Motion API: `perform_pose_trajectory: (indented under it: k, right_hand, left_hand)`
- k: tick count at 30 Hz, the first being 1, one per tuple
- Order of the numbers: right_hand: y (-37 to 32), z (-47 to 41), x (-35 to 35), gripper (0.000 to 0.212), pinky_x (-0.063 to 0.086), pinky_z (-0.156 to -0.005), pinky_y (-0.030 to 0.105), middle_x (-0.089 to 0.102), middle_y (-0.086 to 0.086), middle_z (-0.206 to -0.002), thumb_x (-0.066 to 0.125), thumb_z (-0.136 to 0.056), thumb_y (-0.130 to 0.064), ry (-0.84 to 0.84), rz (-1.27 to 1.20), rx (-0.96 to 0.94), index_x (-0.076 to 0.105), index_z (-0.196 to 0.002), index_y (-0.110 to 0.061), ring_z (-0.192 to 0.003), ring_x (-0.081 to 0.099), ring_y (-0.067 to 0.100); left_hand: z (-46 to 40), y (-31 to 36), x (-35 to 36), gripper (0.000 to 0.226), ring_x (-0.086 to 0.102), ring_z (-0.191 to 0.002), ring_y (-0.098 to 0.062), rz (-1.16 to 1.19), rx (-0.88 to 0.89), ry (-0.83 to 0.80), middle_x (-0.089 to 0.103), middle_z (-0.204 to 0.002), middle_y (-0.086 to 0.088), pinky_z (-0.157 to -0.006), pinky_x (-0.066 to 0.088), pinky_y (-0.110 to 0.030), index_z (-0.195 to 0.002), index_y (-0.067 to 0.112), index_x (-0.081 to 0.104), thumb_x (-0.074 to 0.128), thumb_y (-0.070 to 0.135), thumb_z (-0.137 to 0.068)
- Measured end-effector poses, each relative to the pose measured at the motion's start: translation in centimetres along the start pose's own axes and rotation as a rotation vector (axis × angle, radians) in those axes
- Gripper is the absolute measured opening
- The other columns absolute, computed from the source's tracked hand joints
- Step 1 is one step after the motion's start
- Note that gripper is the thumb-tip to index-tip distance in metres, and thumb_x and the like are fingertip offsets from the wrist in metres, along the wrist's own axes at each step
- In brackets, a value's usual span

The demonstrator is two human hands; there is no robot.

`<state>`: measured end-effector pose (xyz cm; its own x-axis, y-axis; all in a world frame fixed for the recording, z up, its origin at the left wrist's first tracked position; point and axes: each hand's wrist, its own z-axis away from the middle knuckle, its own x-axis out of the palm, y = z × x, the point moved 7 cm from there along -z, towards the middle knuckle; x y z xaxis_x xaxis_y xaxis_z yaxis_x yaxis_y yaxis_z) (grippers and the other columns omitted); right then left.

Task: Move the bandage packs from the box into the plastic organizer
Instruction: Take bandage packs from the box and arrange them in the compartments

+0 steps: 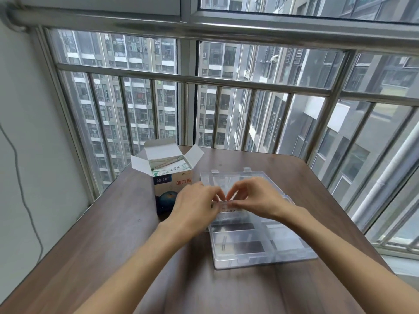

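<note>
light: soft daylight from window (226, 98) | edges: bowed | shadows: faint

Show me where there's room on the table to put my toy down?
Bare table lies left of the box and near the front edge beside the arms. It is crowded where both hands meet over the clear organizer, with the box close beside.

The box (172, 177) is standing on the bench (102, 245) toward its far edge, flaps open, with bandage packs (170, 167) sitting inside it. The plastic organizer (260, 241) is lying just to the right of the box, its lid (226, 180) lying open behind it. Both hands are meeting over the organizer's far compartments, the left hand (197, 205) nearer the box, the right hand (256, 198) beside it, with a bandage pack (226, 206) between their fingertips. A window railing (204, 80) is running behind the bench.
</note>
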<state>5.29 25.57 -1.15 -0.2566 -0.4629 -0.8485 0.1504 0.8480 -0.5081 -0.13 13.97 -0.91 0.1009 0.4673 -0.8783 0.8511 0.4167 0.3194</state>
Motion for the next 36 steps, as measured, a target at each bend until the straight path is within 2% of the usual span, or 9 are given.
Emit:
perform_pose_trajectory:
  k: [7,10,12,14,19,23,27,31,36]
  right_hand:
    - [-0.8,-0.6,0.0,0.013,0.046,-0.065,0.027,0.060,-0.012,-0.071,0.075,-0.077,-0.037,-0.166,0.296,-0.042,0.077,-0.086,-0.027,-0.069,0.054,0.007]
    - [-0.6,-0.9,0.7,0.016,0.035,-0.058,0.017,0.048,-0.018,-0.065,0.071,-0.082,-0.032,-0.314,0.261,0.007,0.076,-0.095,-0.025,-0.067,0.048,0.003]
    - [-0.5,-1.0,0.7,0.013,0.040,-0.061,0.021,0.054,-0.013,-0.065,0.073,-0.080,-0.030,-0.337,0.233,0.008,0.077,-0.092,-0.026,-0.070,0.052,0.009]
    - [-0.6,-1.2,-0.1,0.010,0.042,-0.064,0.030,0.059,-0.004,-0.066,0.075,-0.078,-0.031,-0.274,0.181,0.002,0.077,-0.087,-0.026,-0.066,0.053,0.016]
    - [-6.5,-1.5,-3.9,0.008,0.048,-0.057,0.022,0.061,-0.012,-0.065,0.068,-0.084,-0.029,0.190,0.023,-0.188,0.073,-0.090,-0.027,-0.055,0.051,0.001]
    - [-12.6,-3.2,-2.6,0.018,0.051,-0.071,0.017,0.067,-0.010,-0.085,0.060,-0.091,-0.015,0.262,0.108,-0.314,0.071,-0.105,-0.016,-0.070,0.058,0.002]
    - [-13.2,-7.0,0.8,0.022,0.049,-0.089,0.026,0.068,-0.002,-0.115,0.055,-0.094,-0.017,-0.040,0.266,-0.205,0.068,-0.112,-0.016,-0.100,0.060,0.010]
    - [-12.9,-9.0,1.9,0.023,0.046,-0.085,0.025,0.066,0.001,-0.114,0.063,-0.087,-0.015,-0.347,0.262,-0.092,0.068,-0.110,-0.012,-0.101,0.059,0.012]
    - [-12.4,-9.8,2.2,0.035,0.042,-0.082,0.025,0.059,-0.004,-0.106,0.066,-0.085,-0.021,-0.523,0.320,0.043,0.063,-0.119,-0.015,-0.099,0.053,0.013]
  left_hand:
    - [-0.2,0.0,0.1,0.026,0.052,-0.106,-0.015,-0.141,0.081,-0.087,0.067,-0.105,0.004,-0.079,0.034,-0.026,-0.111,0.031,0.069,0.049,0.029,-0.095]
    - [-0.1,-0.3,0.3,0.026,0.054,-0.105,-0.015,-0.131,0.074,-0.165,0.068,-0.105,0.005,-0.077,0.038,-0.026,-0.108,0.032,0.070,0.048,0.031,-0.093]
    - [0.4,-0.3,-0.2,0.025,0.054,-0.105,-0.012,-0.117,0.068,-0.135,0.067,-0.104,0.009,-0.079,0.040,-0.027,-0.109,0.035,0.068,0.048,0.033,-0.093]
    - [1.4,-0.5,-1.8,0.020,0.057,-0.096,-0.003,-0.063,0.057,0.051,0.066,-0.094,0.017,-0.077,0.044,-0.024,-0.105,0.036,0.068,0.053,0.034,-0.092]
    - [6.1,-5.2,-7.6,0.016,0.054,-0.076,-0.010,0.105,-0.155,0.818,0.062,-0.083,0.011,-0.060,0.041,-0.022,-0.091,0.025,0.067,0.077,0.026,-0.078]
    - [6.3,-9.1,-6.9,0.036,0.046,-0.105,-0.019,0.191,-0.341,0.821,0.056,-0.113,0.002,-0.082,0.045,-0.035,-0.113,0.022,0.058,0.072,0.032,-0.081]
    - [6.0,-10.2,-5.0,0.023,0.046,-0.112,-0.012,0.293,-0.388,0.700,0.053,-0.122,0.007,-0.080,0.042,-0.029,-0.106,0.025,0.065,0.060,0.039,-0.088]
    - [5.9,-10.3,-4.9,0.017,0.049,-0.110,-0.011,0.318,-0.358,0.692,0.054,-0.120,0.009,-0.077,0.045,-0.028,-0.102,0.026,0.065,0.061,0.035,-0.088]
    - [6.1,-10.0,-4.8,0.008,0.052,-0.108,-0.010,0.357,-0.327,0.698,0.057,-0.120,0.013,-0.075,0.051,-0.031,-0.096,0.031,0.063,0.063,0.031,-0.088]
